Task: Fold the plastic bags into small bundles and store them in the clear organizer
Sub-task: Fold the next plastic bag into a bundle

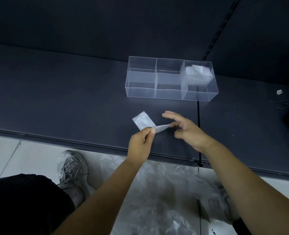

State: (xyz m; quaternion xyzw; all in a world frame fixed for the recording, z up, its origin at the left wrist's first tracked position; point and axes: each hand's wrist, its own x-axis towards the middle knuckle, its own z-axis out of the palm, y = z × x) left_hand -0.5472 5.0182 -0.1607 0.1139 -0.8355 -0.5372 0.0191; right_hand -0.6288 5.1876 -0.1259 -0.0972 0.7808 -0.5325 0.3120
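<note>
A folded translucent plastic bag [143,122] lies as a narrow strip on the dark shelf [72,99]. My left hand [140,143] pinches its near end between thumb and forefinger. My right hand [186,128] is blurred; its fingertips touch the strip's right end, with the other fingers spread. The clear organizer [170,95] stands behind, divided into several compartments. A white folded bag bundle [198,72] sits in its back right compartment; the other compartments look empty.
A loose pile of clear plastic bags [157,192] lies on the floor below the shelf edge, by my grey shoe [72,170]. A small white scrap [279,92] rests on the shelf at far right. A slotted upright [218,31] runs up the back wall.
</note>
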